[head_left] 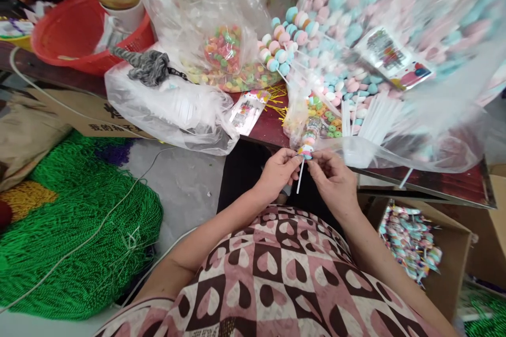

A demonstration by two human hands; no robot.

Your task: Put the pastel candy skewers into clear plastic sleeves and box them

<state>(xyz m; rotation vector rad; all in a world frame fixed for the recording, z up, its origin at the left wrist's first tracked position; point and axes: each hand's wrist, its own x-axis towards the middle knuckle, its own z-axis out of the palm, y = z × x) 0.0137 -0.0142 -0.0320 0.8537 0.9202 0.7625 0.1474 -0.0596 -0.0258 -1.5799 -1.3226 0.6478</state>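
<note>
Between my two hands, at the table's front edge, is a wrapped marshmallow skewer (308,142) with a white stick pointing down toward me. My left hand (280,171) pinches the lower end of its printed wrapper, fingers closed. From the other side my right hand (334,179) also grips that wrapper end between thumb and fingers. Just beyond lie ring-shaped gummies (327,121) in a clear bag. A bundle of white sticks (371,124) rests to the right of them. Left of my hands are a flat printed wrapper (249,111) and gold twist ties (278,99).
A large clear bag of pink, blue and white marshmallows (351,5) covers the table's right side. Several threaded marshmallow skewers (284,45) lie beside it. A red basket (90,37) stands back left. Below right, a cardboard box (450,253) holds wrapped skewers. Green cord (79,237) heaps on the floor.
</note>
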